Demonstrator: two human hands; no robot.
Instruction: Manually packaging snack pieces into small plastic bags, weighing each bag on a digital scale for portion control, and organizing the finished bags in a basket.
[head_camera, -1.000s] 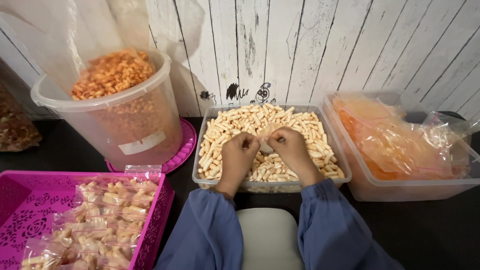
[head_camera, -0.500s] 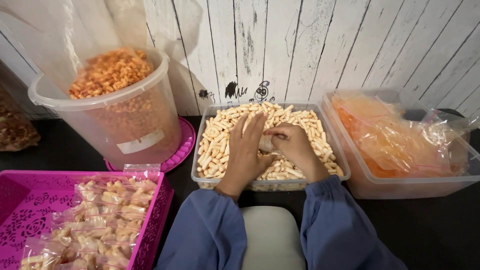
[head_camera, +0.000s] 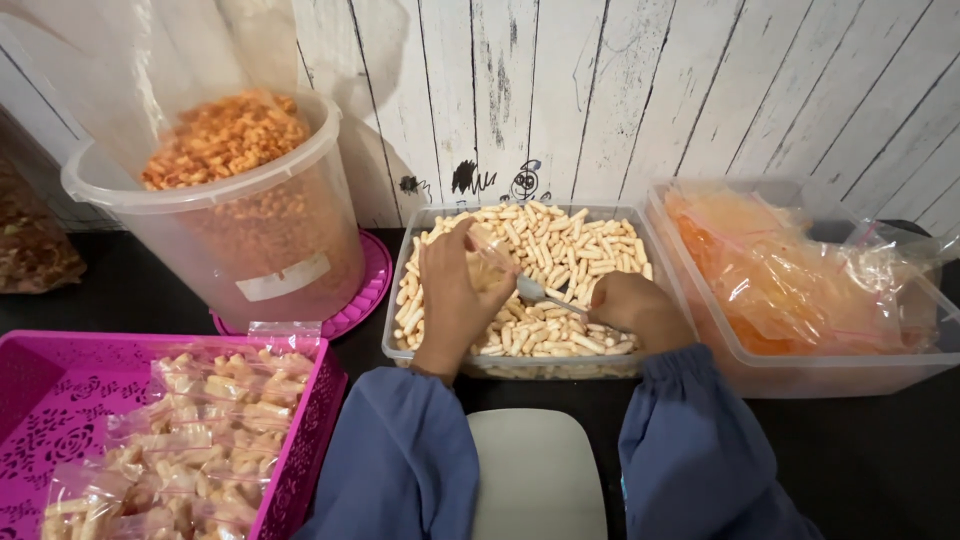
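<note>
A clear rectangular tub (head_camera: 395, 330) filled with pale stick-shaped snacks (head_camera: 580, 250) sits in front of me. My left hand (head_camera: 447, 295) is over its left half and pinches a small clear plastic bag (head_camera: 487, 248) by its mouth. My right hand (head_camera: 632, 308) rests low on the snacks at the right and grips the handle of a metal spoon (head_camera: 530, 289). The spoon's bowl points left, just below the bag. Both arms wear blue sleeves.
A tall clear bucket (head_camera: 230, 200) of orange snacks stands on a pink lid (head_camera: 365, 295) at the back left. A pink basket (head_camera: 60, 400) with several filled bags is at the front left. A clear tub (head_camera: 800, 370) of orange-tinted bags is on the right. A white seat edge (head_camera: 535, 470) is below.
My hands have come apart. The left hand lifted the small bag toward the left, and the right hand dropped to the right, now holding the spoon out toward the bag.
</note>
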